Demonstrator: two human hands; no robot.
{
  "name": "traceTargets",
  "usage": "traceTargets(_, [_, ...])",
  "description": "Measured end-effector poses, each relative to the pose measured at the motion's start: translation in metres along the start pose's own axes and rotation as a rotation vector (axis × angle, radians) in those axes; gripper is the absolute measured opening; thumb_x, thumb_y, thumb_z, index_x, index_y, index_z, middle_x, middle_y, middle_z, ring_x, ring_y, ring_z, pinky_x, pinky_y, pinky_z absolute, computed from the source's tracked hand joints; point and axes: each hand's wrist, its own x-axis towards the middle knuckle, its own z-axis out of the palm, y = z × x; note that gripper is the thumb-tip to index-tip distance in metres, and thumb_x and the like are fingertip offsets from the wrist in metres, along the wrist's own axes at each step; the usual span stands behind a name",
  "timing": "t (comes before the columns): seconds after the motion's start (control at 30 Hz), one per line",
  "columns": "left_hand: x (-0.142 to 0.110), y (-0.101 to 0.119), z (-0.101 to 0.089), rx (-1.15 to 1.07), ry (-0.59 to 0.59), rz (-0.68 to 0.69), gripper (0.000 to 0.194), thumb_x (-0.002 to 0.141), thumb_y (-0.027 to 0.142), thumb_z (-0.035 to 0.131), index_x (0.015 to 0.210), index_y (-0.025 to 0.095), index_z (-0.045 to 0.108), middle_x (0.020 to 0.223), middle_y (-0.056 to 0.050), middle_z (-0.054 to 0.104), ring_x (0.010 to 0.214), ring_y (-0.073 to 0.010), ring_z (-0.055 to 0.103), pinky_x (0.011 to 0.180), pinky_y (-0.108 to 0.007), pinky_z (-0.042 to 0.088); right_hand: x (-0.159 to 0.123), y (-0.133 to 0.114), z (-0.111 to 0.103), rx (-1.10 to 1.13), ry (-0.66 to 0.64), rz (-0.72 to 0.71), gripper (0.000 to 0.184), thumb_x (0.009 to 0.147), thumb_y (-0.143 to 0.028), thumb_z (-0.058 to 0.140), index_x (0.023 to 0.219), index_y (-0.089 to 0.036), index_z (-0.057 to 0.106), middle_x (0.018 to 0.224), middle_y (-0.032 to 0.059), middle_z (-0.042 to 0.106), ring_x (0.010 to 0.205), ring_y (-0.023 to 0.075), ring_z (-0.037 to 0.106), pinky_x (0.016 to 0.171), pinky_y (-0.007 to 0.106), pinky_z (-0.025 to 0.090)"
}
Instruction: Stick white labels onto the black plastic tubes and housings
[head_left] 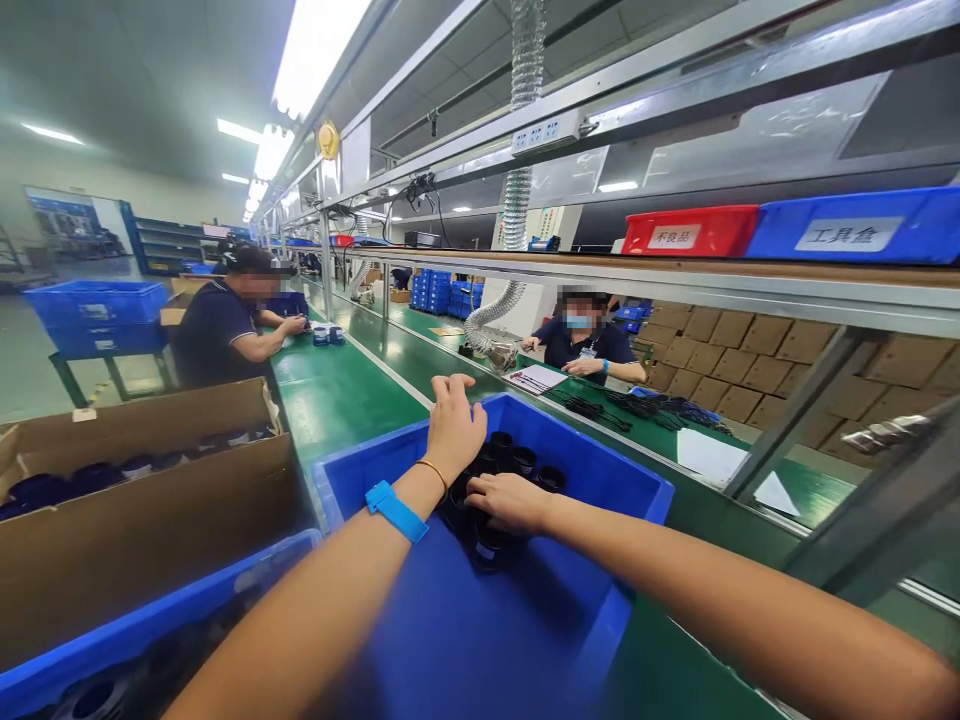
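Note:
A large blue bin (600, 470) sits in front of me with several black cup-like cylindrical parts (523, 460) standing close together in its far half. My right hand (510, 503) is down among them, its fingers curled over the top of one black cylindrical part (487, 550) that has a light label. Above the bin's far left side is my left hand (454, 425), raised with bent fingers somewhat apart and nothing visible in them. A blue strap and a thin bracelet circle the left wrist.
At left stand a cardboard box (150, 530) of dark parts and another blue bin (300, 545). A green conveyor (352, 390) runs ahead. Two co-workers sit nearby, one left (217, 335), one across (585, 345). A shelf overhead carries red (690, 228) and blue (855, 225) bins.

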Motion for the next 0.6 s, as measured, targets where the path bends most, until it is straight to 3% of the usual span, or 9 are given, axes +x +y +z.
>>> traceTargets(0.17, [-0.002,-0.005,0.002,0.048,-0.090,0.018,0.029,0.084,0.012,0.052,0.110,0.020,0.045,0.115,-0.008,0.042,0.075,-0.0155,0.063,0.082,-0.036,0.053,-0.021,-0.008,-0.020,0.000,0.054,0.109,0.045,0.087,-0.033,0.071,0.124,-0.011,0.057,0.117,0.0144,0.057,0.098,0.0272,0.060,0.081,0.036,0.052])
traceTargets(0.27, [-0.003,-0.005,0.004,0.091,-0.121,0.010,0.029,0.083,0.011,0.053,0.110,0.019,0.046,0.114,-0.009,0.042,0.074,-0.0154,0.063,0.079,-0.036,0.054,-0.024,-0.024,-0.021,-0.013,0.036,0.021,0.049,0.086,-0.044,0.071,0.124,-0.016,0.058,0.115,0.0115,0.058,0.096,0.0253,0.060,0.078,0.033,0.053])
traceTargets(0.43, [0.000,-0.013,0.002,0.201,-0.120,0.001,0.029,0.084,0.012,0.056,0.111,0.017,0.049,0.112,-0.009,0.046,0.073,-0.0154,0.064,0.075,-0.033,0.055,-0.006,-0.032,-0.006,-0.113,0.014,-0.101,0.021,0.086,-0.028,0.071,0.104,-0.018,0.066,0.102,0.0101,0.061,0.082,0.0239,0.060,0.064,0.032,0.051])
traceTargets(0.5, [0.000,-0.016,-0.005,0.236,-0.126,0.001,0.029,0.083,0.013,0.059,0.111,0.017,0.053,0.112,-0.008,0.049,0.073,-0.0150,0.064,0.075,-0.033,0.056,-0.001,-0.032,-0.011,-0.129,0.033,-0.098,0.028,0.083,-0.029,0.076,0.106,-0.016,0.065,0.103,0.0114,0.061,0.081,0.0242,0.060,0.063,0.032,0.051])
traceTargets(0.6, [-0.005,-0.004,-0.008,0.221,-0.146,0.023,0.026,0.084,0.016,0.066,0.109,0.015,0.058,0.111,-0.008,0.056,0.082,-0.0171,0.064,0.082,-0.037,0.055,-0.015,-0.047,-0.041,-0.099,0.073,-0.014,0.045,0.083,-0.036,0.078,0.118,-0.014,0.060,0.114,0.0128,0.059,0.090,0.0238,0.059,0.068,0.032,0.052])
